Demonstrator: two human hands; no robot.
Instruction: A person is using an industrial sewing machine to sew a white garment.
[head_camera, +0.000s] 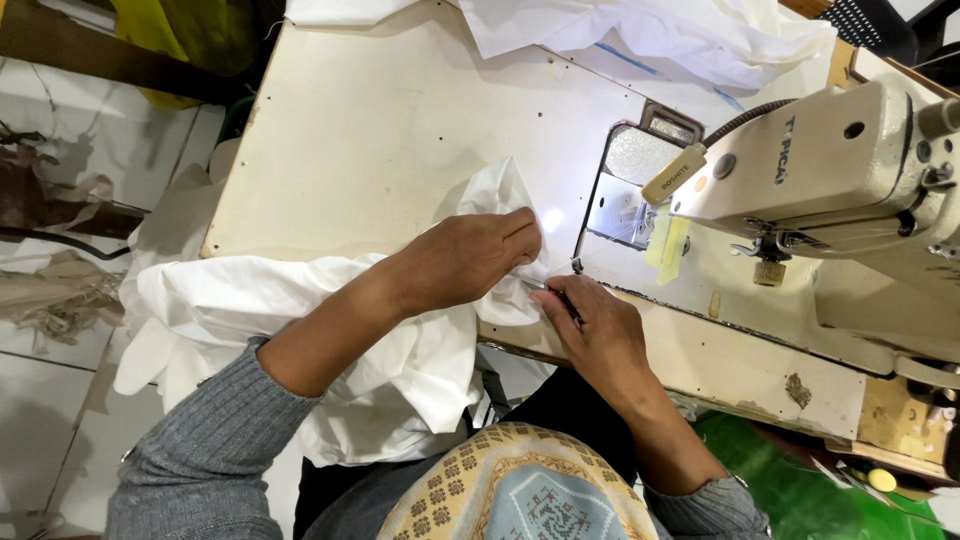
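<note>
White cloth (300, 330): draped over the near edge of the surface (380, 130) and down toward the lap, one bunched corner raised on the surface just left of the needle plate (618, 205). The bunched corner is gripped by the left hand (465, 260), fingers closed on the folds. A thin metal tool (552, 291), partly hidden, is pinched in the right hand (600, 335), its tip touching the cloth beside the left fingertips; the hands are set close together. Sewing machine (850, 170): cream, mounted at the right of the surface, its lamp lit above the needle plate. More white fabric (680, 35) is heaped at the far edge. Grey ribbed sleeves (200, 450) are worn on both arms. Green floor (800, 470) is seen at lower right.
</note>
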